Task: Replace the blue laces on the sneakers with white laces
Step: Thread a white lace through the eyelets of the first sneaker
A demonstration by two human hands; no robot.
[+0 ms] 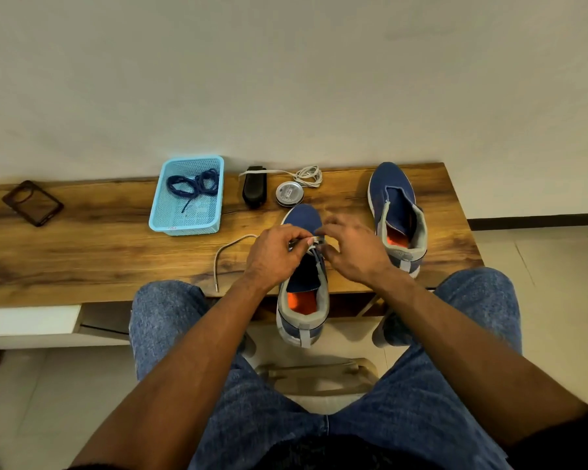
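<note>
At the far left a dark phone case (33, 202) lies on the wooden table (82, 252); further in, a light blue basket (157, 212) holds the blue laces (194, 184), already off the shoes. Beyond it sit a black object (254, 187) and a round tin (288, 195), with a second white lace (308, 175) bundled near the wall. One white lace (225, 254) trails across the table from the near sneaker (302, 293), its tipped end lying free near the table edge. It looks light, limp and a little slippery, so the stiff tip is the best place to take it for threading. The left hand (274, 254) has its fingers curled, pinching the lace at the front eyelets. The right hand (353, 251) hovers over the same spot with bent fingers; I cannot tell whether it grips the lace or only steadies the shoe. The sneaker overhangs the table edge and looks soft in the upper, so it will likely want holding at the eyelet row. To the right the other sneaker (396, 212) stands unlaced.
</note>
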